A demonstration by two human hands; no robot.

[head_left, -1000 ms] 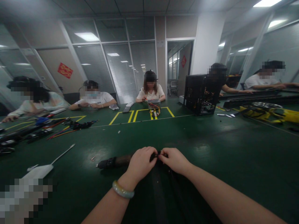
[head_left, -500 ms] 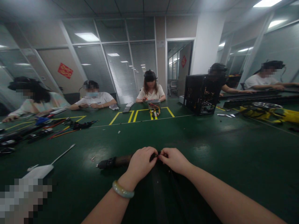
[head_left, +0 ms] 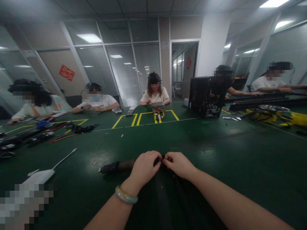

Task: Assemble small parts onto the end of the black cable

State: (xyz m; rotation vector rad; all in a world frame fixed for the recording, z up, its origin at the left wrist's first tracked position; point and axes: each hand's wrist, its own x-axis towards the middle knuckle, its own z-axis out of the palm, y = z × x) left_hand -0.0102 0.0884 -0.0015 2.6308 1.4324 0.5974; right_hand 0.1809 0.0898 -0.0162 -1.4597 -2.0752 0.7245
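Note:
My left hand [head_left: 146,164] and my right hand [head_left: 178,163] meet near the middle of the green table, fingertips nearly touching. Both are closed in a pinch at a small dark piece that is too small and hidden to name. A dark cylindrical tool [head_left: 120,166] with a metal tip lies to the left, its right end behind my left hand. Below my hands, dark long strips [head_left: 163,198] run toward me, hard to tell from the dark tabletop. A bracelet circles my left wrist.
Cables and dark parts [head_left: 81,128] lie at the left, near a white object with a thin rod [head_left: 45,175]. A black computer case [head_left: 205,97] stands back right, beside yellow material [head_left: 268,115]. Wires and a grey box [head_left: 158,110] sit before a person opposite; other people sit around.
My hands hold almost the same pose. Across the table at the left, the masked person's hand has risen a little.

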